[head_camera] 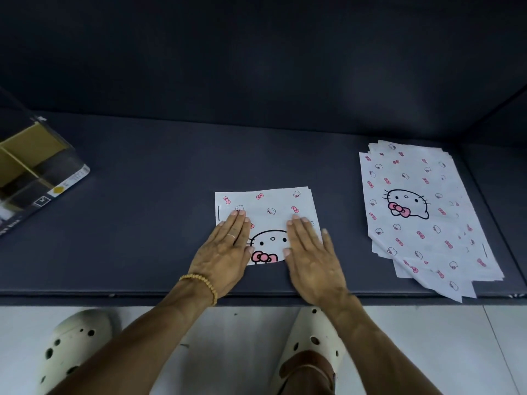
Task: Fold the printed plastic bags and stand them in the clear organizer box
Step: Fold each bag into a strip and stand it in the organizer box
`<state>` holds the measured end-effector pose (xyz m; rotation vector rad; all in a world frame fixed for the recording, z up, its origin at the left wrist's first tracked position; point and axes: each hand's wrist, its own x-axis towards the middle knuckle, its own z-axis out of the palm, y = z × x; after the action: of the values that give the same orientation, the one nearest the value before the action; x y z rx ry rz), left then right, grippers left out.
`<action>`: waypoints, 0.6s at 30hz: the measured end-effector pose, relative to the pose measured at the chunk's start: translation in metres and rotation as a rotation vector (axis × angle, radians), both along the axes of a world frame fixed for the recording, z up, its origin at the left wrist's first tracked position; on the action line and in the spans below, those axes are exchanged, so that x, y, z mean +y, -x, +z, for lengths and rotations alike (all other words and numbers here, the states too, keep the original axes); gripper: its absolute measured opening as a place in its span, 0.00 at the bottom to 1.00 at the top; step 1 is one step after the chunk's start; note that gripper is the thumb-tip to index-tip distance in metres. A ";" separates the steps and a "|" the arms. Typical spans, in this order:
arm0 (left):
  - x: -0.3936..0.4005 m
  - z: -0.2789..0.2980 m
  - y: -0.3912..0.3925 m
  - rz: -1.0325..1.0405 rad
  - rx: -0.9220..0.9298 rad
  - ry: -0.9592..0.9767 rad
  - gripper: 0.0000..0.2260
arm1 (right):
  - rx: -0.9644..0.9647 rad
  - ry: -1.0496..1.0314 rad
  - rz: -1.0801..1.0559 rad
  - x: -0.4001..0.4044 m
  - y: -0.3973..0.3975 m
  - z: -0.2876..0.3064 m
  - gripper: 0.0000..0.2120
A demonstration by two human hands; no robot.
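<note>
Both hands lay flat with straight fingers, the left hand (225,249) and the right hand (310,252) pressing the folded bag (268,208) in the middle of the table (142,223); it looked thin, light and slippery, best pinched at its edges.

Both hands lie flat, fingers straight, on a folded bag (268,208) in the middle of the dark table (142,218): the left hand (225,252) on its left part, the right hand (310,252) on its right part (a cat face shows between them). To the right, well apart, lies a fanned stack (422,212) of unfolded bags. The clear box (34,172) sits at the far left, with tan dividers inside. Below the table edge, pale clogs (310,337) stand on a light floor.
</note>
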<state>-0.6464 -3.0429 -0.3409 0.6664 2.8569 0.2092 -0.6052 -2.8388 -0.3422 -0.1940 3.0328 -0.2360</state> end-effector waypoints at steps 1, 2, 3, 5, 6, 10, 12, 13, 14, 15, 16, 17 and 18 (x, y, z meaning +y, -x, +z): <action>-0.001 -0.001 0.001 -0.005 0.005 0.008 0.26 | -0.035 -0.028 -0.033 0.014 -0.002 0.000 0.29; -0.001 -0.001 0.001 -0.013 0.007 0.012 0.26 | -0.076 -0.051 -0.063 0.027 -0.003 0.001 0.29; -0.002 -0.001 0.002 -0.022 0.005 0.013 0.26 | -0.102 -0.073 -0.090 0.037 -0.003 0.002 0.28; -0.003 0.000 0.004 -0.040 -0.001 0.007 0.25 | -0.100 -0.062 -0.143 0.044 -0.004 0.008 0.26; -0.003 0.001 0.004 -0.047 0.000 0.000 0.24 | -0.056 -0.017 -0.178 0.041 -0.005 0.013 0.24; 0.000 0.004 0.003 -0.053 0.022 -0.082 0.21 | 0.116 0.295 -0.494 0.010 -0.001 0.028 0.16; 0.003 0.006 0.002 -0.054 0.038 -0.113 0.19 | 0.029 0.513 -0.686 0.002 0.007 0.031 0.16; 0.005 0.007 0.001 -0.055 0.043 -0.110 0.19 | -0.029 0.613 -0.777 0.002 0.012 0.034 0.15; 0.005 0.007 0.001 -0.057 0.043 -0.101 0.20 | -0.082 0.699 -0.858 0.003 0.016 0.035 0.13; 0.006 0.007 0.001 -0.062 0.040 -0.094 0.22 | -0.120 0.754 -0.918 0.006 0.020 0.037 0.09; 0.006 0.005 0.001 -0.067 0.037 -0.094 0.24 | -0.151 0.772 -0.950 0.010 0.023 0.039 0.05; 0.006 0.004 0.001 -0.073 0.041 -0.100 0.25 | -0.177 0.774 -0.956 0.013 0.025 0.040 0.07; 0.005 0.003 0.000 -0.077 0.046 -0.114 0.25 | -0.201 0.773 -0.954 0.017 0.027 0.041 0.11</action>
<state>-0.6469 -3.0379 -0.3382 0.8113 2.8733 0.3507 -0.6326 -2.8219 -0.3012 1.1490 2.4125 -1.3490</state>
